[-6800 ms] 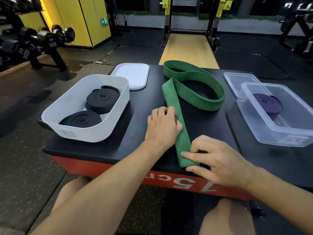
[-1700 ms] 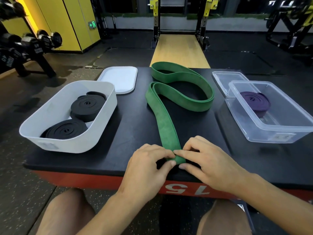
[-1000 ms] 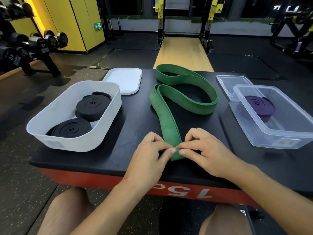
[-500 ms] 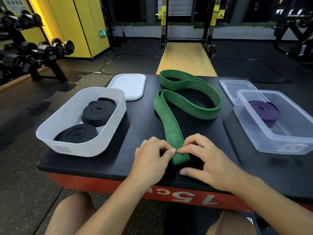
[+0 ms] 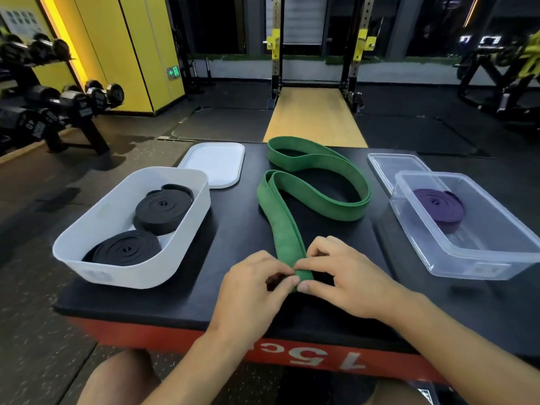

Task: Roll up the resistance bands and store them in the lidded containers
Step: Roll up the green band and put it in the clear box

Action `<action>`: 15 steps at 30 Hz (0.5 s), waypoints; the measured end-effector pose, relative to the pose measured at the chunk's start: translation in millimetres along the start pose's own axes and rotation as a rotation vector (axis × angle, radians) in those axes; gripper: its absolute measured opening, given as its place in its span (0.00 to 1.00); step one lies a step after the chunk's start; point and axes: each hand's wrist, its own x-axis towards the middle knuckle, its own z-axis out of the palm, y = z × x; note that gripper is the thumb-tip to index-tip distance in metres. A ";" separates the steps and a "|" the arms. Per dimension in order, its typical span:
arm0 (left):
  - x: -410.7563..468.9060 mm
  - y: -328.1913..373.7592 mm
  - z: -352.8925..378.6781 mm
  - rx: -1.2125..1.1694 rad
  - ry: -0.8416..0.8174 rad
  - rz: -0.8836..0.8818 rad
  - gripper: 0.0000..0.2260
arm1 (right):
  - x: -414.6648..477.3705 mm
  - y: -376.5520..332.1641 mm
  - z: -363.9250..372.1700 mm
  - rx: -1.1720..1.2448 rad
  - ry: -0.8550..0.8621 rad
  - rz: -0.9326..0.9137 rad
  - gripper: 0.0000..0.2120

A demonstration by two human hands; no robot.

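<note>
Fig.: rolling step, roll barely started. My left grip (image 5: 251, 287) & right grip (image 5: 344, 279) both pinch the near end of the green band (image 5: 287, 229); the rest lies looped on the tabletop (image 5: 233, 226). Next, I judge: tight, even turns fwd, keeping edges aligned.

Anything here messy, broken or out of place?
Nothing looks broken or spilled. The green band sprawls in loose loops on the black platform, only its near end pinched by the left hand and right hand. The white lid and clear lid lie behind the white container and clear container.
</note>
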 end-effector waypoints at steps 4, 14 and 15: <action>4.5 -2.3 -1.5 -0.111 -0.044 -0.066 0.03 | -7.0 -1.5 6.5 0.011 0.016 -0.018 0.20; 12.4 -8.2 -7.7 -0.094 -0.084 -0.190 0.05 | 4.1 0.0 10.8 0.175 0.004 0.056 0.17; 12.4 -8.6 -8.8 -0.057 -0.077 -0.188 0.06 | 9.0 -1.4 9.2 0.136 -0.011 0.047 0.17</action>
